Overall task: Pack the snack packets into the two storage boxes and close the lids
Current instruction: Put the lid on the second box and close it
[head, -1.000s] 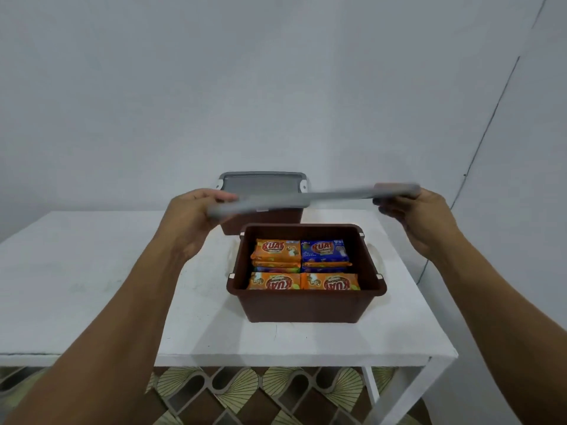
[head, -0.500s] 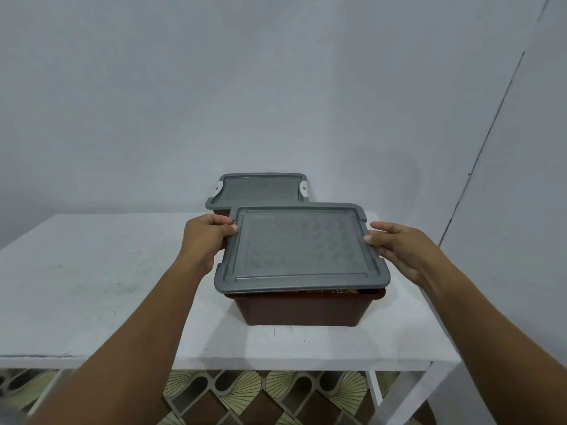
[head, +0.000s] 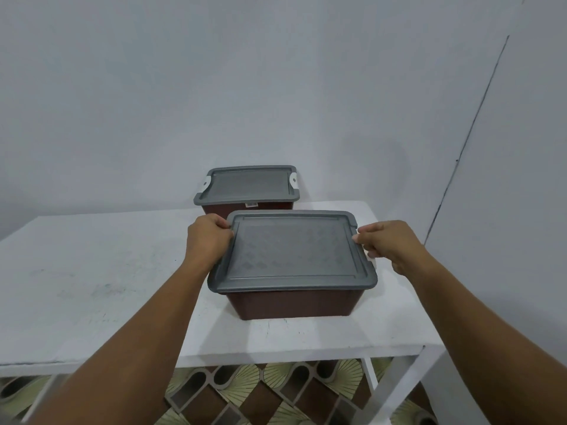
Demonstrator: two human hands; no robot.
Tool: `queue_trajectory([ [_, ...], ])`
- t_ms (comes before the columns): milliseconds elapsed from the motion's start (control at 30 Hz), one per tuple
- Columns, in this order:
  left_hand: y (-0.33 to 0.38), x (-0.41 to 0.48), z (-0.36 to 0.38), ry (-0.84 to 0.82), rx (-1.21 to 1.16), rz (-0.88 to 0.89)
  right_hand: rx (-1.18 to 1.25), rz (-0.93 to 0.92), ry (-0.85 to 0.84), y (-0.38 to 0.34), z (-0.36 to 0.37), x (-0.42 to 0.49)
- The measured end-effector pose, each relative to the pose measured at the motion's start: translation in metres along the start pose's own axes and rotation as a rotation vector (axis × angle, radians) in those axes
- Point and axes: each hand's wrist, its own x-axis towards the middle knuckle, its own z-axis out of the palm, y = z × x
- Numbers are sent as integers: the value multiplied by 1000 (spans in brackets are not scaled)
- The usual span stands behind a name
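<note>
A brown storage box [head: 294,305] stands near the front right of the white table [head: 92,271], with a grey lid [head: 291,250] lying flat on top of it. My left hand [head: 208,237] grips the lid's left edge, fingers curled over the rim. On the right edge my right hand [head: 386,243] does the same, fingers curled at a white latch. The snack packets are hidden under the lid. A second brown box [head: 260,205] stands behind, against the wall, its grey lid [head: 250,185] on and white latches at both ends.
The table's right edge and front edge run close to the near box. A wall rises right behind the far box and another on the right. Patterned floor tiles [head: 276,394] show below the table.
One second ago I held the lid in the air above the open box with packets showing. It has since come down onto the box, and both hands now grip its side edges.
</note>
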Motion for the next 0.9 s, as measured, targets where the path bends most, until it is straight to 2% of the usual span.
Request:
queue_trajectory([
  [200, -3, -1, 1, -9, 16, 3, -115, -26, 41, 7, 4, 5],
  [367, -7, -11, 6, 15, 36, 18, -53, -35, 64, 19, 4, 6],
  [467, -19, -19, 8, -11, -9, -111, 47, 63, 41, 32, 3, 4],
  [633, -24, -18, 4, -235, -321, -333, 231, 151, -44, 41, 10, -1],
  [733, -26, -14, -2, -290, -478, -438, 302, 196, -96, 40, 13, -6],
  [900, -24, -14, -1, -261, -491, -444, 308, 165, -94, 38, 16, -12],
])
